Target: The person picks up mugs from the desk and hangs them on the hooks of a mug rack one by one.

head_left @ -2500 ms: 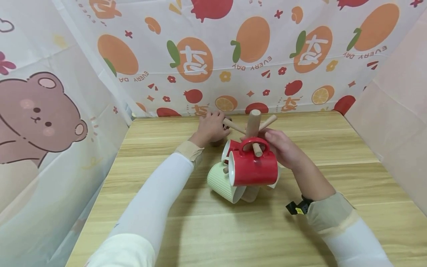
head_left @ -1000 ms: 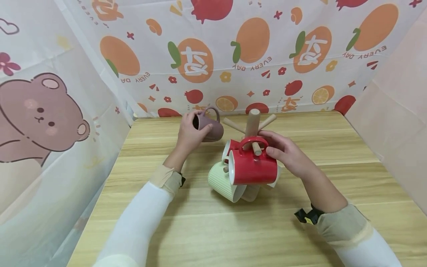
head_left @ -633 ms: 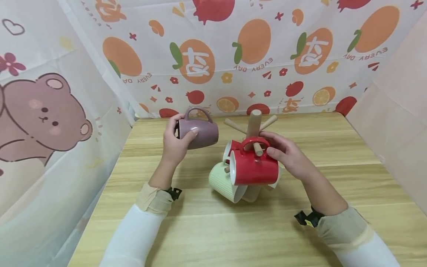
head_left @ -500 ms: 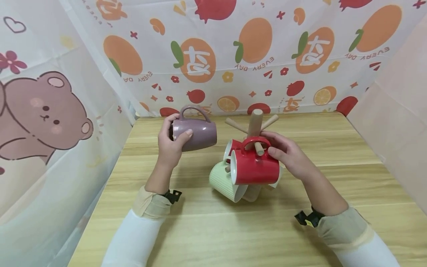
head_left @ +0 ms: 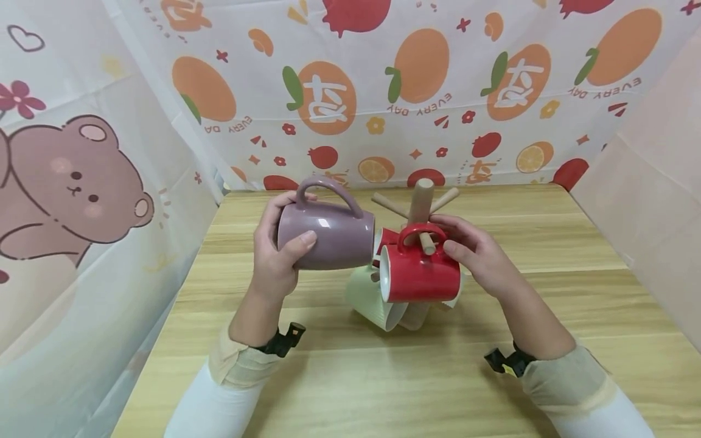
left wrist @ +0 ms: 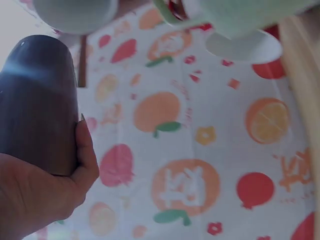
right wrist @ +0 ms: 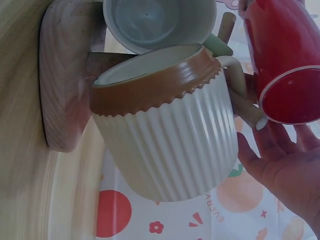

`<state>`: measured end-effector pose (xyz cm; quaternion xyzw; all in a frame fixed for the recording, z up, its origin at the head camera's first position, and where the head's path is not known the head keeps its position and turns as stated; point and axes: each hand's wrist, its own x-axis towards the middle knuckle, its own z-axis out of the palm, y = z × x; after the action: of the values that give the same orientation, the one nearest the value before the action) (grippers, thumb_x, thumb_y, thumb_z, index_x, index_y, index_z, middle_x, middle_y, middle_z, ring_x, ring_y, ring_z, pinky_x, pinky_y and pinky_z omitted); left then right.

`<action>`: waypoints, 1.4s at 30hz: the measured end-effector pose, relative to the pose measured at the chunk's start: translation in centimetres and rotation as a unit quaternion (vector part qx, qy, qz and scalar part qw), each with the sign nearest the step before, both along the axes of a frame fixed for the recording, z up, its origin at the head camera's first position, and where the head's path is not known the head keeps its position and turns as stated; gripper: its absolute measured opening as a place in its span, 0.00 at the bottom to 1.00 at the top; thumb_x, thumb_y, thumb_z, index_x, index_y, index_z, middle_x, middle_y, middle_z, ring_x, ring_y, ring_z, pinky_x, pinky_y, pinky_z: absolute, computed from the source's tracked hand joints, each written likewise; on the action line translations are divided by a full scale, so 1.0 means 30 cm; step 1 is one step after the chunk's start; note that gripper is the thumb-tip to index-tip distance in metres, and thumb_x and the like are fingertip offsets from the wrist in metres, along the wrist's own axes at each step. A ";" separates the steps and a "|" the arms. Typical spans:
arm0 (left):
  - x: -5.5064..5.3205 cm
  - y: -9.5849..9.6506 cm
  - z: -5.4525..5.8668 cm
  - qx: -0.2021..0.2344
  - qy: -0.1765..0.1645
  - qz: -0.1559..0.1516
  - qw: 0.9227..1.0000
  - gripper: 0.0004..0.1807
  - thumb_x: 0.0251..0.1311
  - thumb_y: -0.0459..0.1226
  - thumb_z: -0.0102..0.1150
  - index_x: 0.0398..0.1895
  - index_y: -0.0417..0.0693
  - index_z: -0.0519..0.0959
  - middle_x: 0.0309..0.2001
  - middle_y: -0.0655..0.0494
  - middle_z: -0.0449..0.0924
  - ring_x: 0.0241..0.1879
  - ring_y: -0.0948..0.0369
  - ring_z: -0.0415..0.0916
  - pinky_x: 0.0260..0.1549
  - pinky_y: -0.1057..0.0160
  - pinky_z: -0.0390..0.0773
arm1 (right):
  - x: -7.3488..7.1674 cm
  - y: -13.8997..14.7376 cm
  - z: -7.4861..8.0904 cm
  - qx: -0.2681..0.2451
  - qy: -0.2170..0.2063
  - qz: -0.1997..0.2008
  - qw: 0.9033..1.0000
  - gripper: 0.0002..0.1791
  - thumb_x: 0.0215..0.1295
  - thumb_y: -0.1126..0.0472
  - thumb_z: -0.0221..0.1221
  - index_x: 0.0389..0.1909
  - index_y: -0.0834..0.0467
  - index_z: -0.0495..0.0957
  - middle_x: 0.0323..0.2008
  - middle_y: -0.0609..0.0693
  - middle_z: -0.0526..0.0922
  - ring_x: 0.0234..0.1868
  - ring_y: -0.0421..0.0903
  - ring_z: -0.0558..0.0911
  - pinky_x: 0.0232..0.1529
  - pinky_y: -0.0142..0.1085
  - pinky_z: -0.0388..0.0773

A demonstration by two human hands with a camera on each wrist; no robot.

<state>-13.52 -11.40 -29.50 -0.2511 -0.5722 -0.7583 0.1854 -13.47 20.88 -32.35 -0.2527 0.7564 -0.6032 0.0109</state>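
Note:
My left hand (head_left: 274, 261) holds a purple mug (head_left: 334, 243) on its side, thumb along the near wall and handle upward. The mug's base end points right, toward the wooden mug tree (head_left: 421, 204). At the tree's upper part my right hand (head_left: 484, 258) grips, fingers behind the post and thumb by the front red mug (head_left: 418, 280); exact finger contact is partly hidden. That red mug hangs by its handle on a front peg. Behind it hang another red mug (head_left: 386, 242) and a pale green mug (head_left: 364, 298). A cream ribbed mug (right wrist: 175, 145) with a brown rim hangs lower.
Two upper pegs, one at left (head_left: 389, 205) and one at right (head_left: 445, 199), carry no mugs. The tree's wooden base (right wrist: 65, 80) stands on the wood-grain table (head_left: 350, 389). A fruit-print cloth (head_left: 372, 79) rises behind the table.
My left hand has lifted the purple mug from behind the tree, swung it left, then brought it closer and back toward the tree. My right hand has shifted slightly, then stayed at the tree.

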 end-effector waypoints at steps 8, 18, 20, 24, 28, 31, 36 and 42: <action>0.071 0.052 0.044 -0.006 0.032 -0.011 0.999 0.28 0.41 0.30 0.57 0.53 0.50 0.75 0.52 0.52 0.79 0.48 0.56 0.73 0.45 0.62 0.74 | 0.034 -0.007 0.032 -0.042 0.050 -0.123 0.990 0.20 0.71 0.62 0.54 0.62 0.61 0.73 0.52 0.49 0.80 0.52 0.44 0.80 0.51 0.27 0.79; 0.166 0.148 0.104 0.006 0.088 0.038 0.995 0.26 0.45 0.39 0.66 0.52 0.49 0.75 0.54 0.48 0.76 0.53 0.51 0.72 0.49 0.58 0.73 | 0.135 -0.106 0.137 -0.141 0.331 -0.181 0.915 0.35 0.60 0.45 0.67 0.49 0.75 0.75 0.48 0.55 0.81 0.47 0.48 0.79 0.48 0.33 0.74; 0.174 0.176 0.117 0.014 0.103 0.032 0.994 0.27 0.47 0.44 0.69 0.52 0.50 0.75 0.54 0.49 0.76 0.54 0.50 0.71 0.50 0.57 0.72 | 0.152 -0.137 0.157 -0.149 0.368 -0.167 0.903 0.39 0.58 0.42 0.67 0.48 0.76 0.74 0.48 0.57 0.82 0.47 0.48 0.79 0.46 0.33 0.73; 0.184 0.234 0.123 0.022 0.123 0.019 0.992 0.27 0.50 0.48 0.69 0.52 0.48 0.74 0.54 0.51 0.75 0.54 0.50 0.70 0.51 0.56 0.72 | 0.184 -0.185 0.175 -0.143 0.421 -0.139 0.885 0.42 0.59 0.38 0.65 0.50 0.76 0.71 0.51 0.60 0.82 0.50 0.48 0.79 0.47 0.32 0.74; 0.190 0.293 0.114 0.025 0.149 0.018 0.988 0.32 0.53 0.48 0.67 0.50 0.31 0.69 0.55 0.50 0.73 0.56 0.48 0.69 0.51 0.54 0.73 | 0.206 -0.209 0.178 -0.146 0.454 -0.137 0.868 0.43 0.59 0.38 0.64 0.50 0.77 0.69 0.51 0.64 0.79 0.54 0.51 0.78 0.53 0.32 0.76; 0.195 0.331 0.111 0.023 0.166 0.019 0.986 0.36 0.55 0.48 0.66 0.50 0.26 0.65 0.56 0.47 0.71 0.57 0.46 0.68 0.52 0.54 0.73 | 0.209 -0.218 0.178 -0.158 0.454 -0.159 0.863 0.45 0.57 0.37 0.65 0.51 0.76 0.68 0.50 0.64 0.77 0.55 0.53 0.76 0.56 0.35 0.74; 0.199 0.365 0.118 0.000 0.205 -0.001 0.979 0.35 0.58 0.49 0.65 0.50 0.26 0.64 0.55 0.34 0.67 0.57 0.42 0.67 0.52 0.54 0.74 | 0.218 -0.210 0.176 -0.174 0.409 -0.178 0.878 0.48 0.51 0.35 0.68 0.53 0.73 0.67 0.53 0.57 0.76 0.56 0.51 0.74 0.58 0.36 0.70; 0.173 0.357 0.128 -0.050 0.243 -0.029 0.968 0.35 0.58 0.49 0.65 0.50 0.27 0.65 0.55 0.26 0.64 0.59 0.38 0.65 0.55 0.52 0.72 | 0.238 -0.155 0.185 -0.199 0.299 -0.096 0.928 0.45 0.49 0.47 0.75 0.58 0.71 0.68 0.57 0.55 0.77 0.57 0.51 0.74 0.56 0.34 0.71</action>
<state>-8.34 -0.70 -25.66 -0.4533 -0.5395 -0.6500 0.2845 -6.33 16.21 -26.81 -0.3447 0.6097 -0.6360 -0.3242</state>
